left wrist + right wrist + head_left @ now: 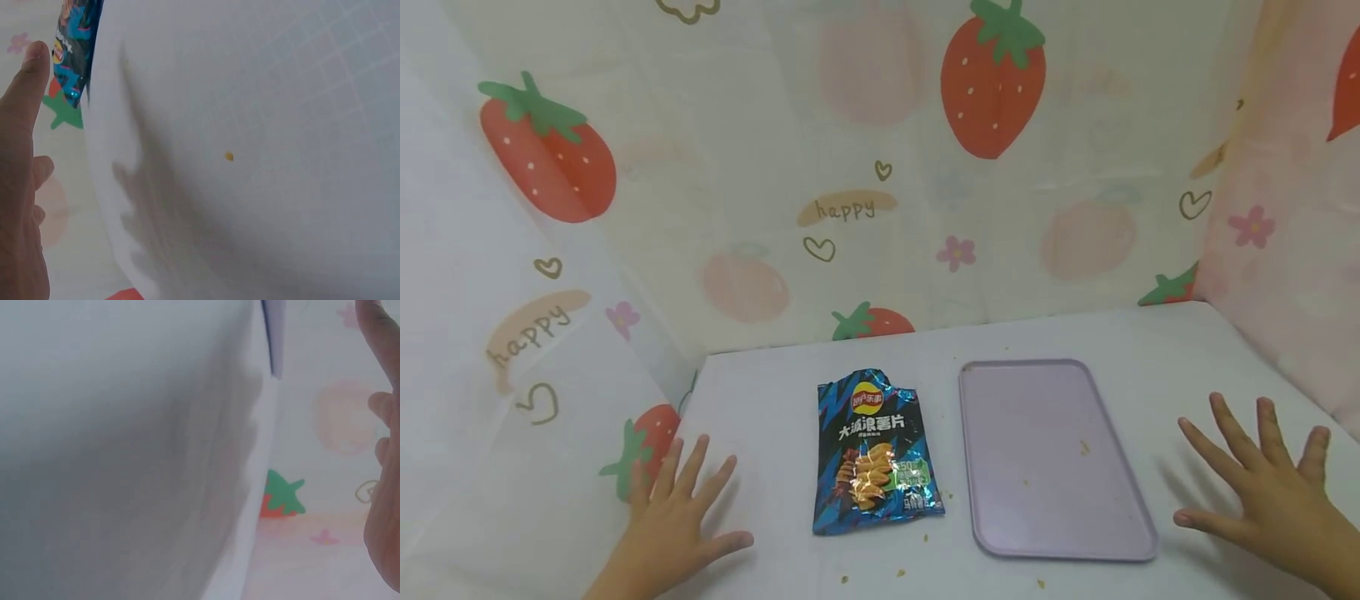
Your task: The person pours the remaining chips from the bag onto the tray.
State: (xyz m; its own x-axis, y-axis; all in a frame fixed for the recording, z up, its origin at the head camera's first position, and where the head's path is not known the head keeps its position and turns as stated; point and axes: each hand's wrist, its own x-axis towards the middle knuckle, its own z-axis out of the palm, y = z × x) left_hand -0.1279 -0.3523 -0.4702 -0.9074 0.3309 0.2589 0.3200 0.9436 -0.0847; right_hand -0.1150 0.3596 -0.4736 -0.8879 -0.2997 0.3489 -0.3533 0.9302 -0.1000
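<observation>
A blue and black chip bag lies on the white table, its top edge uneven and its surface wrinkled. Right of it is a flat light purple tray with a few crumbs on it. My left hand hovers over the table to the left of the bag, fingers spread, holding nothing. On the other side my right hand is also spread and bare, to the right of the tray. Both wrist views show the hands raised above the surface, casting shadows. The bag's edge appears in the left wrist view, the tray's edge in the right.
Several small crumbs are scattered on the white tabletop. A cloth printed with strawberries hangs behind the table and along its left and right sides.
</observation>
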